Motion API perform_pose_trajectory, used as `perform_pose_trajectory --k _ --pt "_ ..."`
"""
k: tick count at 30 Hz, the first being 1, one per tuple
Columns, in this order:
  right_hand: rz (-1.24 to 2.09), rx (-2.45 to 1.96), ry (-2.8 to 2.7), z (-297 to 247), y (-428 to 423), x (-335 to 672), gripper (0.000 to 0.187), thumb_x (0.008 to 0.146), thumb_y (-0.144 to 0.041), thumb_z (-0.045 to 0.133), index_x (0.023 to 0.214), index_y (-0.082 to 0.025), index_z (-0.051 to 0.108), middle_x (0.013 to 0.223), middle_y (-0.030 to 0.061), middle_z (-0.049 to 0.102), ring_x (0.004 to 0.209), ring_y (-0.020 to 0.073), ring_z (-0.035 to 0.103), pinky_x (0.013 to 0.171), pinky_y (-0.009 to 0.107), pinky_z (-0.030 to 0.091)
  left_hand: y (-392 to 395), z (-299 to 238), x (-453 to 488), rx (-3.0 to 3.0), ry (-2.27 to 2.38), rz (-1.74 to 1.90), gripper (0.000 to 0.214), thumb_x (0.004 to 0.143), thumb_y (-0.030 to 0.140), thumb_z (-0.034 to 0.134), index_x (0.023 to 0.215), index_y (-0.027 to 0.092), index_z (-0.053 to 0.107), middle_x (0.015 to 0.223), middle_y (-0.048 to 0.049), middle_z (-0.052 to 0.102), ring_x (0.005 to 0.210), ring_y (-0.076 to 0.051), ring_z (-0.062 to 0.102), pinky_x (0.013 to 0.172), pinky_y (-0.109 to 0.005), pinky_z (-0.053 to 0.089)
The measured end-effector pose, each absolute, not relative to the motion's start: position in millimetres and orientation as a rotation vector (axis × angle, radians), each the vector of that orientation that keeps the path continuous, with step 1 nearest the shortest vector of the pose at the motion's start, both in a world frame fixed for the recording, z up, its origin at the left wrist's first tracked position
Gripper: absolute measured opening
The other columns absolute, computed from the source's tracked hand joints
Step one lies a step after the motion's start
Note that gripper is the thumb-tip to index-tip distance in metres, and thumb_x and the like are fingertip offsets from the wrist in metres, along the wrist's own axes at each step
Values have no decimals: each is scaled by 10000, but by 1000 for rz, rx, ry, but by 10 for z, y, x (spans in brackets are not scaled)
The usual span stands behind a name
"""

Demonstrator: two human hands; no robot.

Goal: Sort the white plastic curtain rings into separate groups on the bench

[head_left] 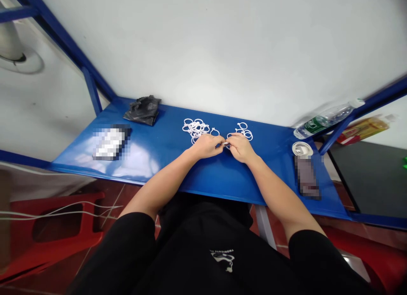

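Observation:
My left hand (pixel 206 145) and my right hand (pixel 241 146) meet at the middle of the blue table (pixel 178 168), fingers pinched together on one small white plastic ring (pixel 225 144) between them. Just behind the left hand lies a heap of several white rings (pixel 194 128). A smaller group of white rings (pixel 243 130) lies behind the right hand. Both forearms rest over the table's front edge.
A crumpled black bag (pixel 143 109) lies at the back left, a blurred flat object (pixel 110 143) in front of it. On the right are a coiled white cable (pixel 302 148), a blurred dark object (pixel 307 177) and a lying water bottle (pixel 324 119). A red stool (pixel 54 235) stands lower left.

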State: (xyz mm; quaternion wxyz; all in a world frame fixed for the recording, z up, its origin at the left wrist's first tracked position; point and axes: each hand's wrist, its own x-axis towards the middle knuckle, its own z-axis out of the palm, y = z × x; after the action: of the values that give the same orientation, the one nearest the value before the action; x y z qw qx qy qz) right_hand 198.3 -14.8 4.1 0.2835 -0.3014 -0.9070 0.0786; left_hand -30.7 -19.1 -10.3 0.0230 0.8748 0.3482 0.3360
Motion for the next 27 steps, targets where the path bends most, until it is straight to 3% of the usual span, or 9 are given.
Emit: perform_pose_trajectory --k 10,13,17,21,27 --pt "282 -842 -2431 66 -171 1994 354 876 -152 455 1007 -260 767 917 33 803 864 254 729 1125 519 499 -201 -112 -302 2624 1083 1043 117 950 265 649 990 208 743 724 -10 754 629 -170 708 619 -264 463" --pt "301 -890 -2382 84 -195 2000 373 940 -206 481 1184 -260 758 1021 52 815 956 276 738 1107 532 502 -178 -91 -343 2581 1114 1094 116 948 252 649 987 211 751 759 -13 770 666 -162 716 646 -262 472" --pt "279 -1021 -2283 68 -154 2040 489 998 -365 586 1470 -246 620 1260 114 783 1165 341 700 1062 573 515 -84 -41 -489 2469 1255 1255 178 995 246 595 1030 205 764 801 -29 778 712 -168 712 723 -297 506" --pt "155 -1123 -2326 -43 -49 2101 392 974 -371 658 1331 -223 726 1331 148 746 1274 387 641 1126 640 465 26 15 -666 2340 1489 1369 166 1001 255 604 1015 204 761 878 -59 779 831 -214 705 850 -372 516" --pt "92 -1159 -2440 -196 -11 2138 219 986 -344 668 1120 -252 815 1395 126 713 1399 426 554 1165 700 402 109 -47 -782 2216 1787 1325 68 912 215 693 882 236 750 1103 -96 754 1050 -296 641 967 -472 457"
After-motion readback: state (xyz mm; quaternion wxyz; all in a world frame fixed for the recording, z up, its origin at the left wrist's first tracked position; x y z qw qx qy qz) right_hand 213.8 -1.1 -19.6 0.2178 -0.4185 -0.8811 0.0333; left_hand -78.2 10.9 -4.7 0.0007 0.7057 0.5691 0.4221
